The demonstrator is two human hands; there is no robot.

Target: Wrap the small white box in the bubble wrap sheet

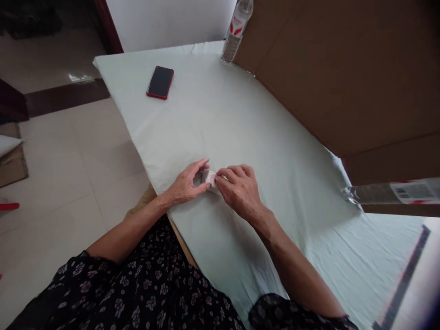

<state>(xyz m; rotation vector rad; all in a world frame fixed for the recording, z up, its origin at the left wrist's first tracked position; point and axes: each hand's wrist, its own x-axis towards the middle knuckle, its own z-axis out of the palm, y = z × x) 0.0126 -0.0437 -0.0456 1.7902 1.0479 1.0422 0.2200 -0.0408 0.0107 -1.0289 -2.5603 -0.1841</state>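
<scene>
A small white box-like packet with reddish print (209, 177) is at the near part of the cloth-covered table, between my two hands. My left hand (185, 184) curves around its left side, the thumb against the near edge and the fingers at the far side. At the packet's right end, my right hand (239, 185) is closed, with thumb and forefinger pinching there. The fingers hide part of the packet, so I cannot tell whether its end is open.
A phone in a red case (160, 83) lies toward the far left of the pale green tablecloth (206, 110). Brown cardboard (337, 73) stands along the right side. One clear bottle (237, 32) stands at the back; another bottle (395, 191) is at the right.
</scene>
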